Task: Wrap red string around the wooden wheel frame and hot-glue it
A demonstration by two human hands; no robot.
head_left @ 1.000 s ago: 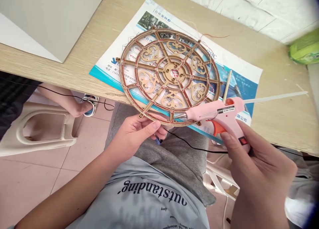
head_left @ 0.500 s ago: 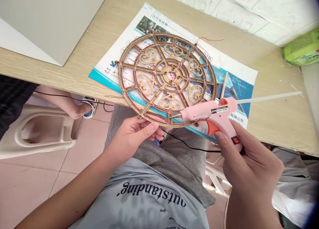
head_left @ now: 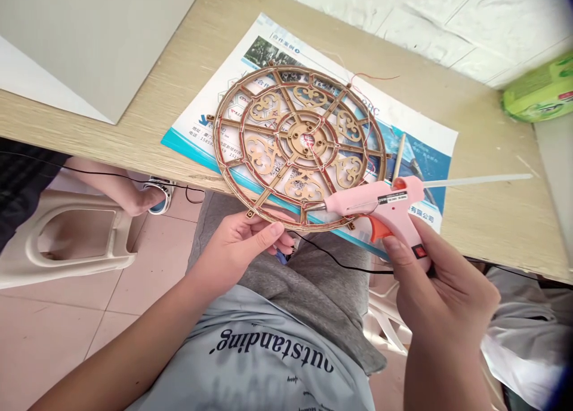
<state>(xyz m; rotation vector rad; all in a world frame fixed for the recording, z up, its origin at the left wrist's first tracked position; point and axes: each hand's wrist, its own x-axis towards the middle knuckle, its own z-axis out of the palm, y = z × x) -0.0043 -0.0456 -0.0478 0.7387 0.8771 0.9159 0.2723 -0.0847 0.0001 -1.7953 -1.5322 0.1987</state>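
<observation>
A round golden openwork frame (head_left: 308, 141) with spokes, scroll ornaments and red wires along its rings lies over a printed sheet (head_left: 197, 116), its near edge jutting past the table edge. My left hand (head_left: 255, 235) grips that near rim, thumb on top and fingers underneath, partly hidden. In my right hand (head_left: 441, 286) is a pink hot glue gun (head_left: 380, 199), its metal nozzle at the frame's lower ring. My thumb and fingers wrap the handle near the orange trigger (head_left: 380, 229). A white glue stick (head_left: 478, 180) sticks out of its back.
A thin wooden stick (head_left: 400, 154) lies on the sheet beside the frame. Loose red wire (head_left: 376, 76) trails at the far side. A green packet (head_left: 539, 89) stands far right, a grey panel (head_left: 98, 35) at left. A black cord (head_left: 340, 263) hangs below the glue gun.
The glue gun and my right hand have shifted very slightly left. The frame and sheet appear slightly lower in view; my left hand keeps its hold on the rim.
</observation>
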